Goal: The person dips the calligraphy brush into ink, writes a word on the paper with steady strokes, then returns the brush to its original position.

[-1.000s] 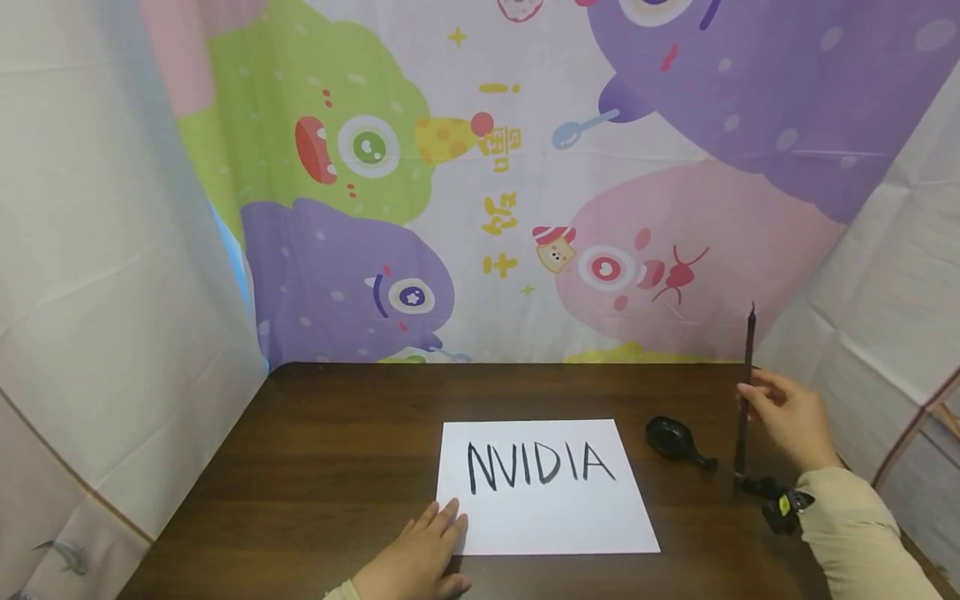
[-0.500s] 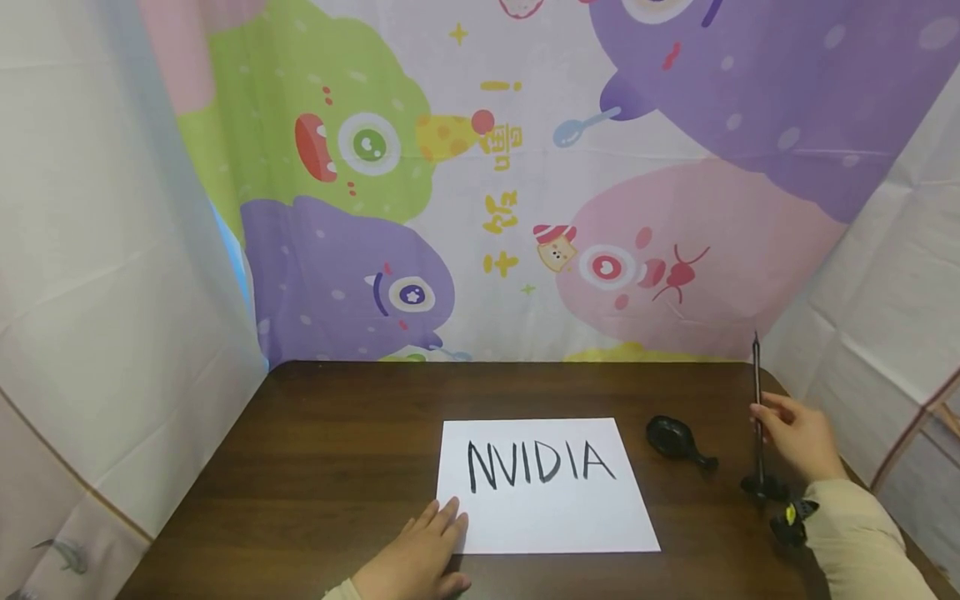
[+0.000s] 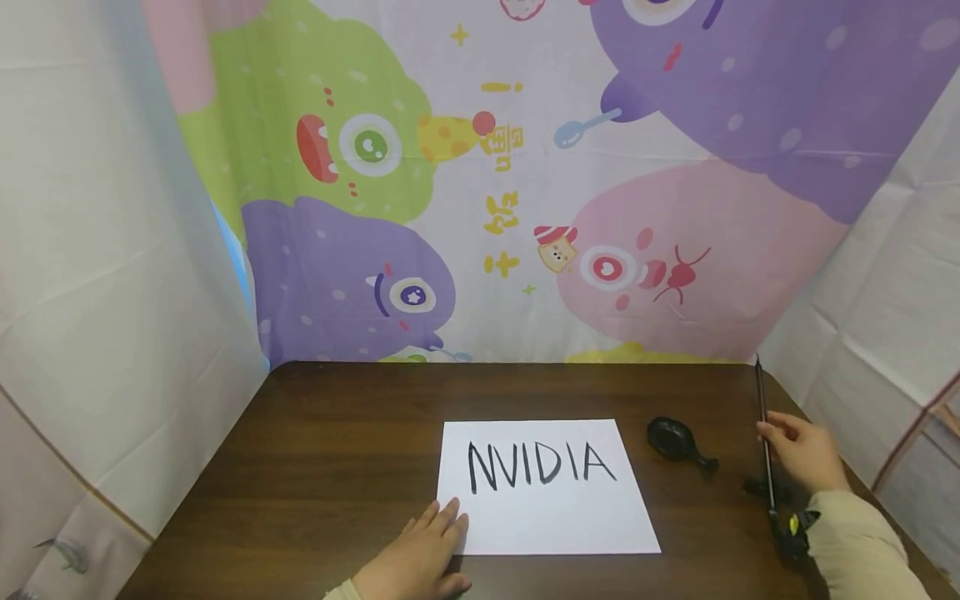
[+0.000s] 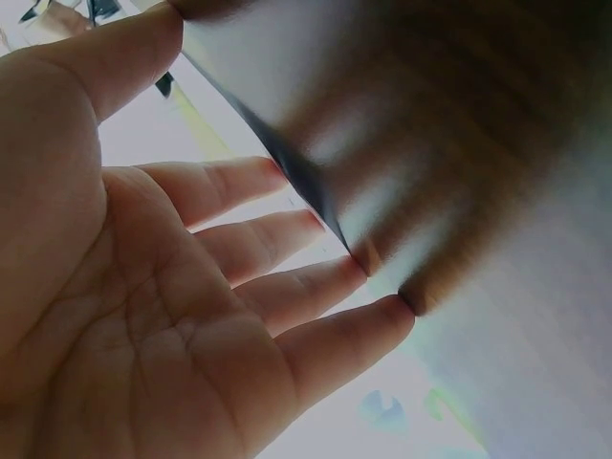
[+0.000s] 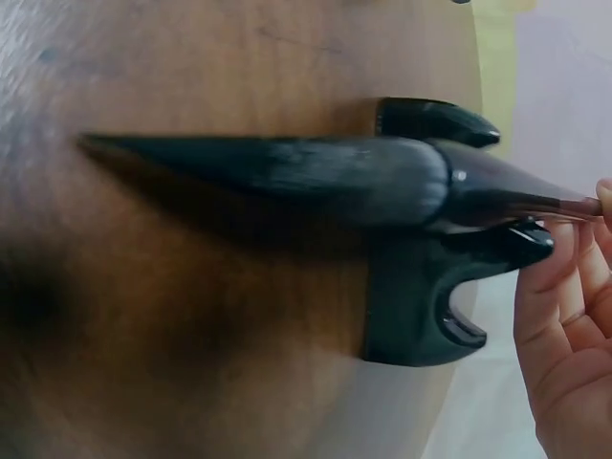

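Observation:
My right hand [image 3: 808,454] pinches the handle of a dark calligraphy brush [image 3: 762,417] between thumb and fingers at the table's right side. In the right wrist view the black-haired head of the brush [image 5: 316,177] points away from the hand. Its ferrule lies between the prongs of a black brush rest [image 5: 411,296]; whether it bears on the rest I cannot tell. My left hand [image 3: 416,550] rests with straight fingers on the lower left edge of a white paper [image 3: 555,525], lettered "NVIDIA" in black. In the left wrist view the palm [image 4: 163,344] shows, fingers extended.
A black spoon-shaped ink dish [image 3: 671,437] sits between paper and brush rest. The brown wooden table [image 3: 315,450] ends at a cartoon-printed curtain [image 3: 495,317] behind, with white cloth walls on both sides.
My right hand has brought the brush down and slightly right, toward me, from upright to lying over the brush rest. The left hand and paper have stayed put.

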